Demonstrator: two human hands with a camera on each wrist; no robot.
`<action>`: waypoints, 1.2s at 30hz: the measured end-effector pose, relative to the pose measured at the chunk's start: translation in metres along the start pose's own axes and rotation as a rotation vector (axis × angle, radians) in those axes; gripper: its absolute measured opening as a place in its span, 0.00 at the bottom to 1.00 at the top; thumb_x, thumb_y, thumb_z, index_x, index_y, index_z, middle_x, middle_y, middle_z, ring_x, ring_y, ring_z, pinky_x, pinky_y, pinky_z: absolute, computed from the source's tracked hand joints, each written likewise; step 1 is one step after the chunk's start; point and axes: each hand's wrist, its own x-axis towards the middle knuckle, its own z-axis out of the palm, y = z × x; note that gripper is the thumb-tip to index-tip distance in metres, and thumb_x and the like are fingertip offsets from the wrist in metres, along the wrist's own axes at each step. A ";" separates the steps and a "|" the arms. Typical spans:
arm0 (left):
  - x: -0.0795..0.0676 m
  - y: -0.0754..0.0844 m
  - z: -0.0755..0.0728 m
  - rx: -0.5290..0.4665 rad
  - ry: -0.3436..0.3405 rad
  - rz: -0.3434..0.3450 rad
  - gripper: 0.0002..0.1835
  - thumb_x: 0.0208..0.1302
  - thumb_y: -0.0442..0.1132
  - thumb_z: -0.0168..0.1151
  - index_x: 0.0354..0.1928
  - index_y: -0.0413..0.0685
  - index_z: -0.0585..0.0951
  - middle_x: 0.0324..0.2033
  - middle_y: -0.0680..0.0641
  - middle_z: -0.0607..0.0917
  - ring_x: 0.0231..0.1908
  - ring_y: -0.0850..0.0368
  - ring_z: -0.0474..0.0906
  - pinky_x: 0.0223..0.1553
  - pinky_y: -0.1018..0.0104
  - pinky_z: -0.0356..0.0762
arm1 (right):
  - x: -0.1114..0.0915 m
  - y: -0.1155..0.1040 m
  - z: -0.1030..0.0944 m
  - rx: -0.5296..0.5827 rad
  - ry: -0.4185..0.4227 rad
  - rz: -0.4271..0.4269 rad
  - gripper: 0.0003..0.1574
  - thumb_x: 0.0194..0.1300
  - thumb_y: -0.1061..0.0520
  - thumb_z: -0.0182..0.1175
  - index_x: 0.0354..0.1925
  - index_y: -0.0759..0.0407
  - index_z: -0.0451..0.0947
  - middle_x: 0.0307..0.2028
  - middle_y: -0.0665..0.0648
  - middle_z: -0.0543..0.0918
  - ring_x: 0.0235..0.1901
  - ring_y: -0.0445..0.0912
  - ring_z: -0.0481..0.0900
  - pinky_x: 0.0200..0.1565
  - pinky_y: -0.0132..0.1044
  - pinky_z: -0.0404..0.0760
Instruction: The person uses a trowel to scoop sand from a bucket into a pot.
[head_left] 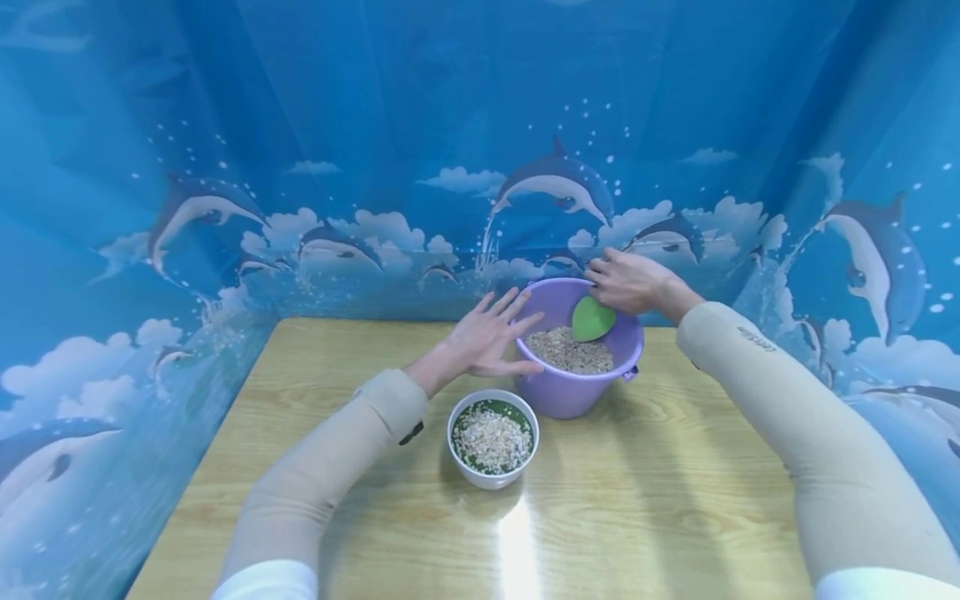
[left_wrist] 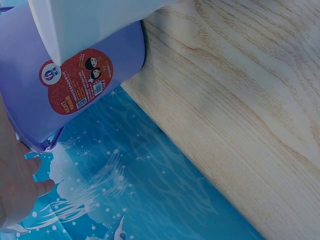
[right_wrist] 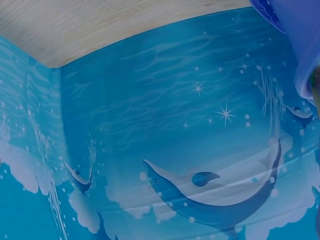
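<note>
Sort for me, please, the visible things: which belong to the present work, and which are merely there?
In the work:
right hand, holding the green scoop
left hand, spread at the purple bucket
coarse grains inside that bucket
white bowl with pale grains

Merely there:
wood-grain table
dolphin-print backdrop

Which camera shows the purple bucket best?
The head view: there the purple bucket shows most of its rim and its grainy contents. Left wrist shows part of its side and a red label; right wrist, just a piece at the edge.
</note>
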 end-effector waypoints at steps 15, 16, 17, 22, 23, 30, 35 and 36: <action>-0.001 0.000 0.000 -0.008 0.002 -0.004 0.53 0.69 0.81 0.42 0.85 0.57 0.53 0.86 0.39 0.44 0.86 0.37 0.44 0.85 0.35 0.47 | 0.006 -0.007 0.006 -0.009 -0.026 -0.077 0.11 0.65 0.48 0.71 0.44 0.50 0.88 0.43 0.55 0.88 0.43 0.50 0.82 0.45 0.45 0.83; -0.001 0.000 0.000 -0.007 0.004 -0.004 0.53 0.69 0.81 0.42 0.85 0.57 0.53 0.86 0.39 0.44 0.86 0.37 0.44 0.85 0.35 0.47 | 0.006 -0.007 0.006 -0.008 -0.028 -0.082 0.11 0.66 0.48 0.71 0.44 0.50 0.88 0.43 0.55 0.88 0.43 0.50 0.82 0.46 0.46 0.84; -0.001 0.000 0.000 -0.007 0.005 -0.005 0.52 0.70 0.80 0.42 0.85 0.57 0.54 0.86 0.38 0.45 0.86 0.37 0.44 0.85 0.35 0.47 | 0.006 -0.007 0.006 -0.008 -0.030 -0.087 0.10 0.66 0.48 0.71 0.44 0.49 0.88 0.43 0.55 0.88 0.43 0.50 0.82 0.47 0.46 0.84; 0.000 0.000 0.000 -0.006 0.004 -0.007 0.53 0.69 0.81 0.41 0.85 0.57 0.54 0.86 0.38 0.45 0.86 0.37 0.44 0.84 0.35 0.48 | 0.006 -0.010 0.007 0.026 -0.030 -0.116 0.10 0.64 0.48 0.72 0.41 0.49 0.87 0.40 0.55 0.86 0.40 0.50 0.83 0.47 0.47 0.86; 0.000 0.000 0.000 -0.006 0.003 -0.007 0.53 0.69 0.81 0.41 0.85 0.57 0.54 0.86 0.38 0.45 0.86 0.37 0.44 0.84 0.35 0.48 | 0.006 -0.011 0.007 0.037 -0.032 -0.123 0.10 0.63 0.48 0.72 0.41 0.49 0.87 0.39 0.55 0.86 0.40 0.50 0.83 0.46 0.47 0.86; 0.000 0.001 0.000 -0.004 0.001 -0.010 0.52 0.70 0.81 0.42 0.85 0.57 0.53 0.86 0.38 0.45 0.86 0.37 0.44 0.85 0.35 0.47 | 0.008 -0.019 0.011 0.091 -0.025 -0.127 0.11 0.66 0.44 0.69 0.36 0.49 0.85 0.37 0.53 0.84 0.36 0.48 0.80 0.40 0.42 0.80; 0.000 0.001 0.001 -0.012 -0.001 -0.014 0.52 0.69 0.81 0.42 0.85 0.58 0.53 0.86 0.39 0.44 0.86 0.38 0.43 0.85 0.36 0.47 | 0.011 -0.024 0.011 0.146 -0.017 -0.112 0.17 0.69 0.39 0.66 0.36 0.50 0.84 0.36 0.53 0.84 0.36 0.48 0.79 0.39 0.42 0.79; 0.000 0.001 0.001 -0.015 0.001 -0.013 0.52 0.70 0.81 0.42 0.85 0.57 0.54 0.86 0.39 0.44 0.86 0.38 0.44 0.85 0.35 0.47 | 0.012 -0.025 0.011 0.162 -0.019 -0.109 0.18 0.70 0.38 0.66 0.36 0.51 0.84 0.37 0.54 0.84 0.36 0.48 0.79 0.39 0.43 0.80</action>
